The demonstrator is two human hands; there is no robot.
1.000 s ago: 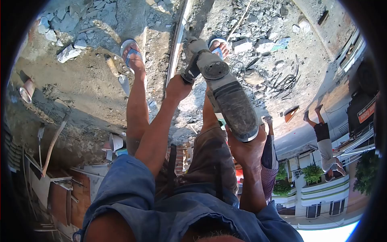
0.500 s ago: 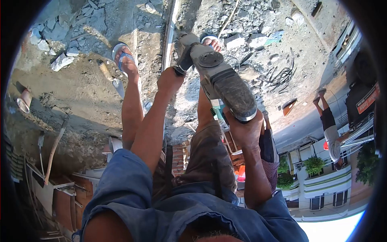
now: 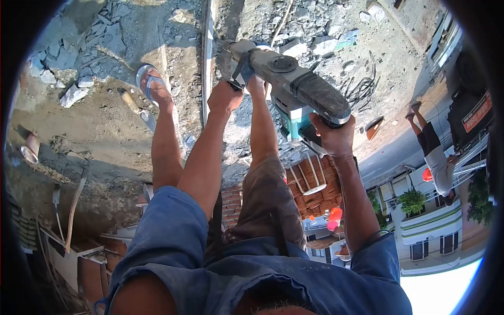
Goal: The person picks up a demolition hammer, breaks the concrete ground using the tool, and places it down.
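Both my hands hold a dusty grey and teal demolition hammer [image 3: 307, 86], which lies at a slant across the view. My left hand [image 3: 226, 97] is closed round the black side handle near its front end. At the rear, my right hand [image 3: 335, 135] wraps round the back grip. The tool's nose points to the upper left, over broken ground; I cannot make out where its bit ends. My left foot [image 3: 155, 86], in a flip-flop, stands to the left, and the hammer partly covers the other foot.
Broken concrete [image 3: 76, 95] lies at the upper left. A long pale strip [image 3: 207, 68] runs between my feet. A wooden-handled tool [image 3: 130, 101] rests beside my left foot. Black cable [image 3: 362, 92] coils at right. Another person [image 3: 438, 157] stands near a dark machine [image 3: 470, 115].
The hammer's rear and my right hand have swung right and slightly up in the view. More of its teal side shows. My left hand stays on the side handle.
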